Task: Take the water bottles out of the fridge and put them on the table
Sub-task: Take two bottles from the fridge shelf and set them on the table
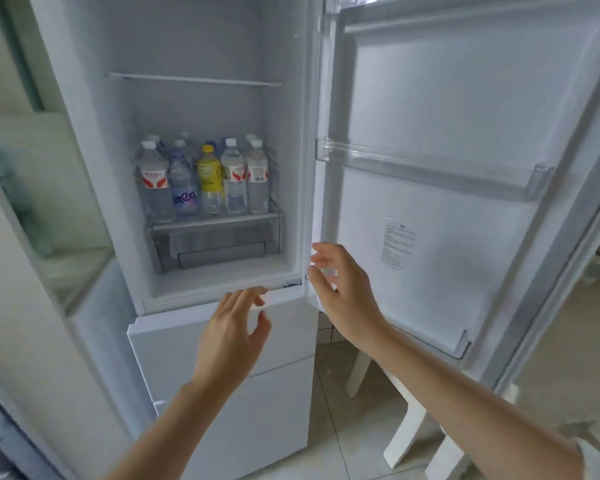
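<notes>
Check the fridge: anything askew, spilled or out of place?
Nothing spilled or tipped. The water bottles stand upright on the glass shelf. One odd item: a yellow bottle mid front row among the clear ones.

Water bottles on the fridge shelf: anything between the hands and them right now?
Nothing visible. The fridge door is swung wide open to the right, and the water bottles stand at the shelf's front edge. The left hand and right hand hover open below the compartment, holding nothing. The table is out of view.
</notes>
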